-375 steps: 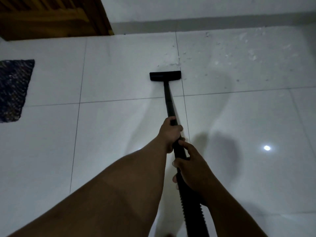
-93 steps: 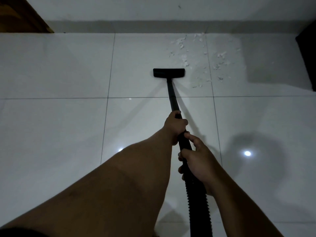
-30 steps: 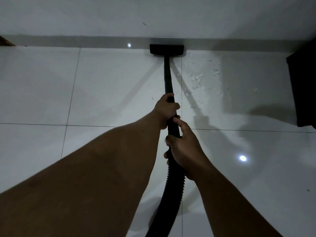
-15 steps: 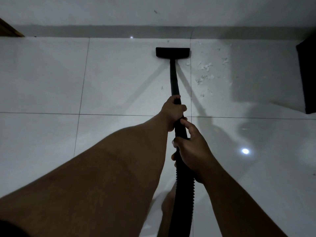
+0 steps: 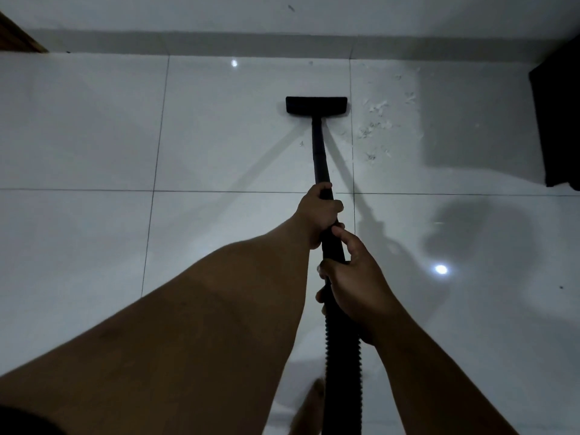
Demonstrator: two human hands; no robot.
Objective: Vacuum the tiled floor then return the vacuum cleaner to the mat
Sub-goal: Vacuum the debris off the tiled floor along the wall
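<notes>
A black vacuum wand (image 5: 319,152) runs from my hands to its flat floor nozzle (image 5: 316,105), which rests on the white tiled floor (image 5: 94,127) a short way from the wall. My left hand (image 5: 318,211) grips the wand higher up. Just behind it, my right hand (image 5: 354,287) holds the wand where the ribbed hose (image 5: 343,365) begins. White scraps of debris (image 5: 376,120) lie scattered on the tile right of the nozzle. The mat and the vacuum body are out of view.
A grey skirting (image 5: 219,42) runs along the white wall at the top. A dark piece of furniture (image 5: 555,127) stands at the right edge. A wooden corner (image 5: 15,39) shows at the top left. My foot (image 5: 309,406) is near the hose at the bottom.
Over the last second the nozzle has been drawn back from the skirting toward me. Both hands keep the same grip on the wand. The debris stays to its right.
</notes>
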